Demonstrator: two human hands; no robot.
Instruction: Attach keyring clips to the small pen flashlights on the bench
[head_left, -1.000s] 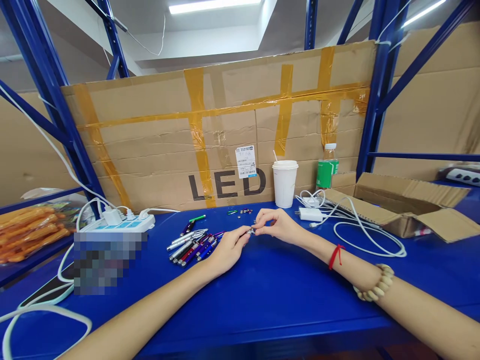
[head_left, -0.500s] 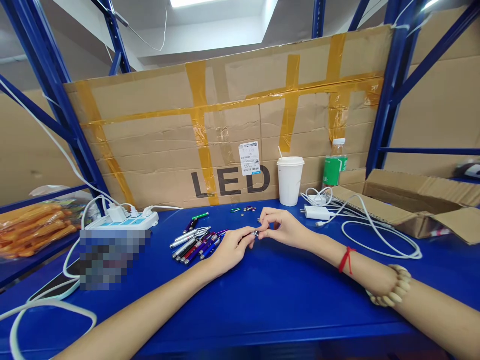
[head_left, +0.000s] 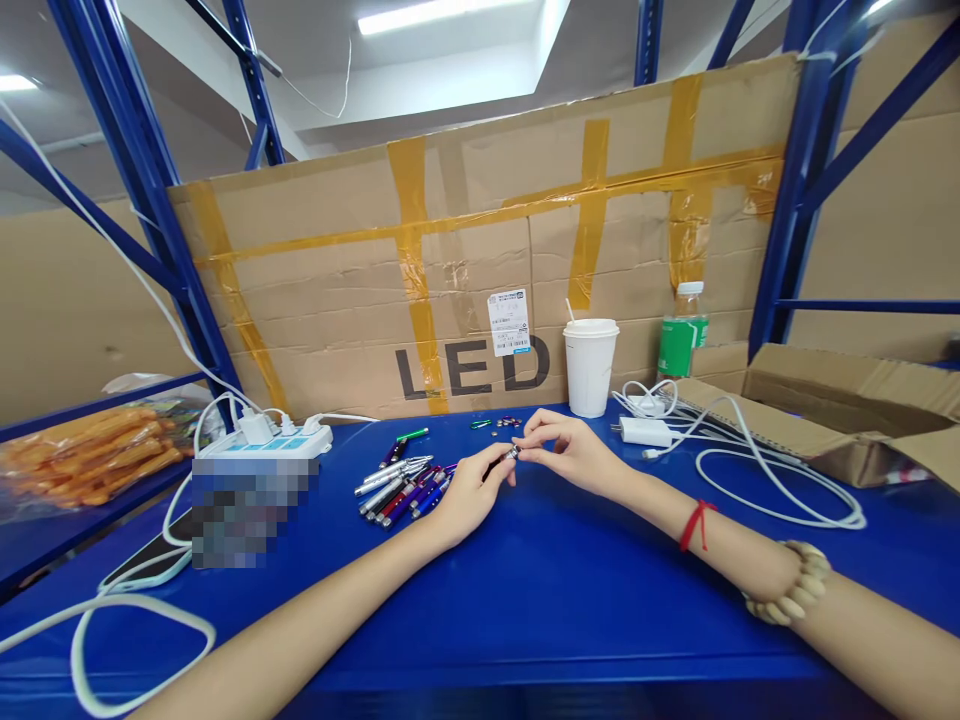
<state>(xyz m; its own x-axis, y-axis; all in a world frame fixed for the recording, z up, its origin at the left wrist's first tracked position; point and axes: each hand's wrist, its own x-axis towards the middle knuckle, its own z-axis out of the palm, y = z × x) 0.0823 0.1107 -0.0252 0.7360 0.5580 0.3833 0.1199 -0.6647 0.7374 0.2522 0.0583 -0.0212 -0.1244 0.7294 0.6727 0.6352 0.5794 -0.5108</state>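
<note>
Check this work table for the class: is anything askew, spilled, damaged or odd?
The cardboard panel behind the table looks worn: creased and patched with brown tape. Pen-like pieces lie in a loose heap beside the left hand. No spill shows; the lidded cup stands upright.

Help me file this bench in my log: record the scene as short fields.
Left grip: holds a small shiny piece
Right grip: fingertips at that piece; hold too small to tell
Beside left grip: pile of pen-like tubes
Beyond both: small loose parts
Right of centre: white cup, green-labelled bottle, white charger, open carton
Left side: power strip
</note>
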